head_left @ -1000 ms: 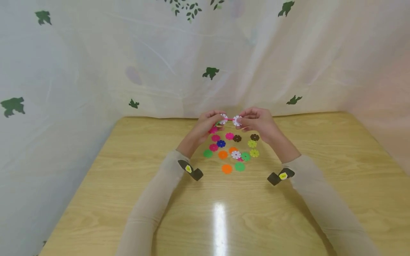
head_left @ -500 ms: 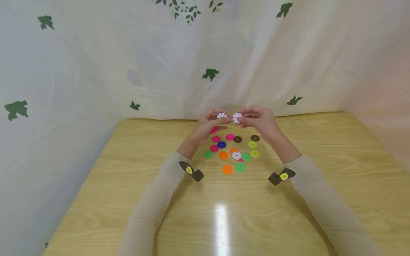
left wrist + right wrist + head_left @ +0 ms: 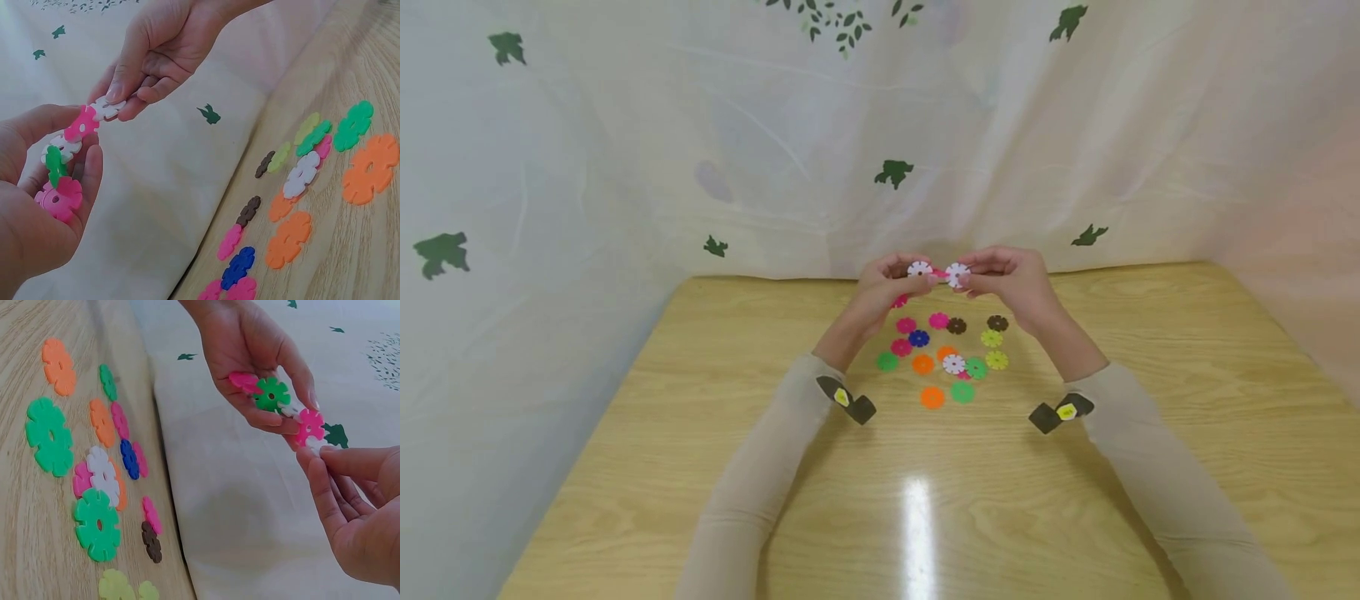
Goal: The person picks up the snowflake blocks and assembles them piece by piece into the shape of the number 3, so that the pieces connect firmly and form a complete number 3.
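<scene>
Both hands hold up a chain of slotted plastic discs above the far part of the table. My left hand (image 3: 880,287) grips its left part: a pink disc (image 3: 59,200), a green disc (image 3: 272,395) and a white disc (image 3: 919,271). A second pink disc (image 3: 82,124) joins these to another white disc (image 3: 957,276) at the right end. That end disc is pinched between thumb and fingers of my right hand (image 3: 1018,283); in the right wrist view the fingertips cover most of it. Neighbouring discs sit at an angle to each other, slot in slot.
Loose discs lie flat on the wooden table (image 3: 700,433) below the hands: orange (image 3: 932,397), green (image 3: 962,392), blue (image 3: 918,337), brown (image 3: 997,322), yellow (image 3: 996,360), pink and white (image 3: 953,364). Some overlap. A pale curtain (image 3: 790,167) hangs behind the table's far edge.
The left thumb has shifted along the chain towards the middle pink disc, leaving the left white disc more exposed. That pink disc has turned from edge-on to show more of its face.
</scene>
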Motion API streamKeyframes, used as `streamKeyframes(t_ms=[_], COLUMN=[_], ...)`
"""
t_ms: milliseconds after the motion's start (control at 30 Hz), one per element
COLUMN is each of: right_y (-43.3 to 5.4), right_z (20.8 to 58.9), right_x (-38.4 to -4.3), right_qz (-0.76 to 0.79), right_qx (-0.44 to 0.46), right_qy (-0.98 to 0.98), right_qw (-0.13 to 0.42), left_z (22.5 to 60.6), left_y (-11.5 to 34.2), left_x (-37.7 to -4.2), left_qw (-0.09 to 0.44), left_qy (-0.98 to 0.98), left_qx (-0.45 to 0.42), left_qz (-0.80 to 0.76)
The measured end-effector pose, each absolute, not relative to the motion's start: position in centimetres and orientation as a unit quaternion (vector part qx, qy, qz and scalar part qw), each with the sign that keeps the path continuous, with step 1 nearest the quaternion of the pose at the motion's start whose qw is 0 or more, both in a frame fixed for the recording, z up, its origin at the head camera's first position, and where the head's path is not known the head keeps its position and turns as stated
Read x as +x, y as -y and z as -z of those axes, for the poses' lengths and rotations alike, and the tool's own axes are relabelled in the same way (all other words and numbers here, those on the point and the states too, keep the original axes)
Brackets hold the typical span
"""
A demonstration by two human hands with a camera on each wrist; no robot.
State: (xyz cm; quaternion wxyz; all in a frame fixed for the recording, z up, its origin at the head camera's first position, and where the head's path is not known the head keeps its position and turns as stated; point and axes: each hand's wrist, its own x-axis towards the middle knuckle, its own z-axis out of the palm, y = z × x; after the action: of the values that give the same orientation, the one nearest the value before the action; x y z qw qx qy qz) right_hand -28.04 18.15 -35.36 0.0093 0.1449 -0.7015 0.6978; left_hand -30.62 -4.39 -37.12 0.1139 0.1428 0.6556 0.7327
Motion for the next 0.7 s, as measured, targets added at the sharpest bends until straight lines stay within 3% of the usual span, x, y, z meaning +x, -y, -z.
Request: streamKeyframes(t_ms=[700], right_y=[-17.1], right_z=[35.1], right_x=[-27.3], right_qz=[-0.752], right_qx=[0.131], right_qy=[0.644], right_qw=[0.05], left_z=[36.6], left_y=[3.7], left_x=[-30.3], left_qw=[0.1], left_qy=[-0.624], left_qx=[0.174], left_qz=[-0.756])
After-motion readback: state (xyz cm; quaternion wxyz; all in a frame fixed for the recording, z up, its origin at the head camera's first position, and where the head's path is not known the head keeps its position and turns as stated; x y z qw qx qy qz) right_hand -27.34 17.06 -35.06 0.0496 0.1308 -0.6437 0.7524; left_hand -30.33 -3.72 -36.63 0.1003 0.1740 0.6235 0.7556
